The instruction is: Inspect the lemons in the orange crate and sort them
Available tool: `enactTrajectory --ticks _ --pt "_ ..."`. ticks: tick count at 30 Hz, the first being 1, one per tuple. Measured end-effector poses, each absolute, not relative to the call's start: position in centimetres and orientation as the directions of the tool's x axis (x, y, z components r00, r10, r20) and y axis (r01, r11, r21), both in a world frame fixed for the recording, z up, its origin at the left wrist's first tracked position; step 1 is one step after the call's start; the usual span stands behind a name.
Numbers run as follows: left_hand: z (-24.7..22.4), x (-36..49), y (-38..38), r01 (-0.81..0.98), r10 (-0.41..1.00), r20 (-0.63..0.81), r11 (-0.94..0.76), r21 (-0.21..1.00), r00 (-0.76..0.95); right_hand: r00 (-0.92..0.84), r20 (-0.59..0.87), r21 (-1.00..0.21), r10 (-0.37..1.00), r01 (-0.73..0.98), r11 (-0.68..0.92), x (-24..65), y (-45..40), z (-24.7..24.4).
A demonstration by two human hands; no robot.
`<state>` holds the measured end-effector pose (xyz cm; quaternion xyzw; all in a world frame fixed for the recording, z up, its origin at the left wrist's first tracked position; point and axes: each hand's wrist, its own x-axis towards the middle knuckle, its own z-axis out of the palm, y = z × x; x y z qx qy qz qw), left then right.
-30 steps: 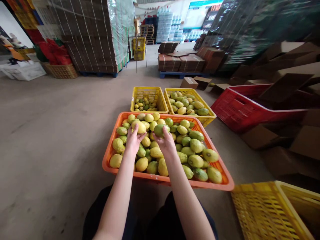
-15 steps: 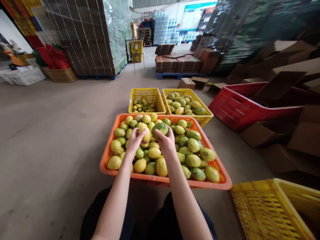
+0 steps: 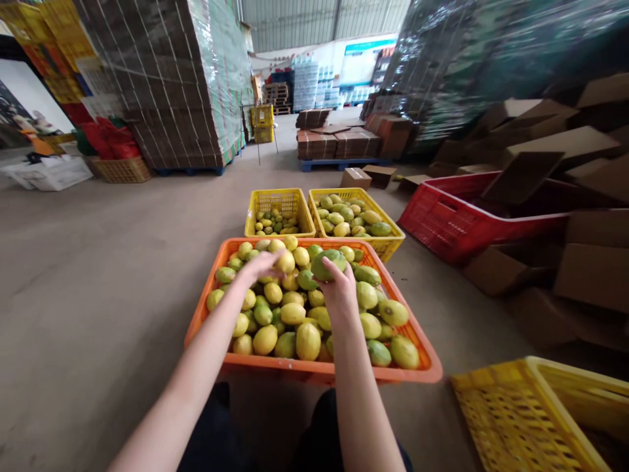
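Note:
My right hand (image 3: 339, 278) is wrapped round a green papaya (image 3: 328, 265), thumb across its near side, and holds it above the heaped fruit. To its left, my left hand (image 3: 263, 265) is smeared by motion, its fingertips at the left side of a yellow papaya (image 3: 285, 262). Whether those fingers grip this fruit cannot be made out. Below both hands is a wide orange crate (image 3: 314, 368) heaped with yellow and green papayas, among them a large yellow papaya (image 3: 308, 341) near the front rim.
Two yellow crates with fruit, a left one (image 3: 249, 223) and a right one (image 3: 388, 248), stand behind the orange crate. A red crate (image 3: 442, 226) and loose cardboard boxes (image 3: 590, 269) lie to the right. Another yellow crate (image 3: 511, 413) is at the lower right.
My left hand has moved left, away from my right hand; the yellow papaya it held is no longer clearly in it. The green papaya stays in my right hand. My view has tilted up slightly.

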<state>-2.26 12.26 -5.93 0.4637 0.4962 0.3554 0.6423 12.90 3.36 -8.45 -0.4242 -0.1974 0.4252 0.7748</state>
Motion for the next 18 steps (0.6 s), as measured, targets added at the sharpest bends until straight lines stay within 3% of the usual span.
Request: enactTrajectory --ticks 5,8,12,18 --pt "-1.8 -2.8 16.4 -0.069 0.976 -0.216 0.217 0.974 0.022 0.529 -0.116 -0.812 0.841 -0.538 0.227 13.2 2.7 -7.7" --pt "-4.0 -5.0 13.9 0.001 0.958 -0.225 0.228 0.974 0.179 0.528 -0.131 -0.833 0.839 -0.518 0.196 13.1 2.5 -7.8" --pt "-8.4 -9.8 9.7 0.24 0.763 -0.4 0.32 0.916 0.509 0.508 -0.21 -0.867 0.836 -0.491 0.08 12.2 2.1 -8.2" --pt "-11.2 -19.2 5.8 0.243 0.75 -0.46 0.391 0.888 0.475 0.284 -0.26 -0.934 0.923 -0.316 -0.166 11.7 -0.1 -7.9"
